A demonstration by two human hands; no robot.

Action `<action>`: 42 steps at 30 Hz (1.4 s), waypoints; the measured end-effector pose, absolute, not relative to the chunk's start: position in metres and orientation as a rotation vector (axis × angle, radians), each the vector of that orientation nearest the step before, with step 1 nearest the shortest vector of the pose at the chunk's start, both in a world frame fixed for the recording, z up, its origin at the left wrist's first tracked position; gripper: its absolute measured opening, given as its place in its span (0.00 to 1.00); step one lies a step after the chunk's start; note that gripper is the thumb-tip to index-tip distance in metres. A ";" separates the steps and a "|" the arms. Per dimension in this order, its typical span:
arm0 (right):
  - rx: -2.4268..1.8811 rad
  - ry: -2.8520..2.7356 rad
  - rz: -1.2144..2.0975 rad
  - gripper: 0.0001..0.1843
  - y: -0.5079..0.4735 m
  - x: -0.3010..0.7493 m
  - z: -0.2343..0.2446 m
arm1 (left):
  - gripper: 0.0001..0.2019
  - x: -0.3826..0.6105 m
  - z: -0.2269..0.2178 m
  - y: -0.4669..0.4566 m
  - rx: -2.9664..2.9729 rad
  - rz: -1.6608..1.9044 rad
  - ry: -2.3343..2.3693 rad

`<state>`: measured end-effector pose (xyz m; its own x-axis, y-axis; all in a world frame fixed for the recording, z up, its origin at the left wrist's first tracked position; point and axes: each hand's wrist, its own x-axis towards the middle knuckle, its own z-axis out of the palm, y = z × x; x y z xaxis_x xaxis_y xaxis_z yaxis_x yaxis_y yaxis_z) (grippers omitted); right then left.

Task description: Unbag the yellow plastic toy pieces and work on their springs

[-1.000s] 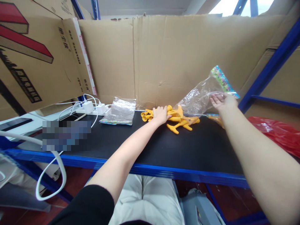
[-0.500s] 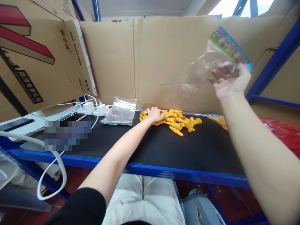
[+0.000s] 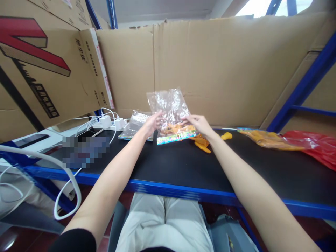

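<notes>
A clear plastic bag [image 3: 170,103] with a colourful printed strip at its lower edge stands upright in front of me. My right hand [image 3: 198,122] pinches its right side between thumb and fingers. At the bag's left edge is my left hand [image 3: 153,122], fingers apart; I cannot tell whether they touch the plastic. Behind and beside the bag lies a pile of yellow-orange plastic pieces [image 3: 202,145], partly seen through the film and partly hidden by my right hand.
Another clear bag [image 3: 132,126] lies flat at the left, near white chargers and cables [image 3: 112,121]. To the right are a filled bag of orange pieces [image 3: 270,138] and red plastic [image 3: 312,147]. Cardboard [image 3: 210,70] walls the back; a blue rail [image 3: 178,190] edges the shelf.
My right hand has brought the bag down and left from high on the right, turning its printed strip downward. My left hand has left the yellow pieces and moved left to the bag's side.
</notes>
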<state>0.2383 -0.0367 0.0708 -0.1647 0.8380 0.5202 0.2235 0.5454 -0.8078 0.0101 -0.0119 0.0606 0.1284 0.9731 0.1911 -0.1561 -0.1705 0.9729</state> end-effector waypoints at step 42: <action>-0.958 -1.200 0.566 0.21 -0.010 0.245 0.022 | 0.19 0.026 0.030 -0.007 1.585 1.555 1.311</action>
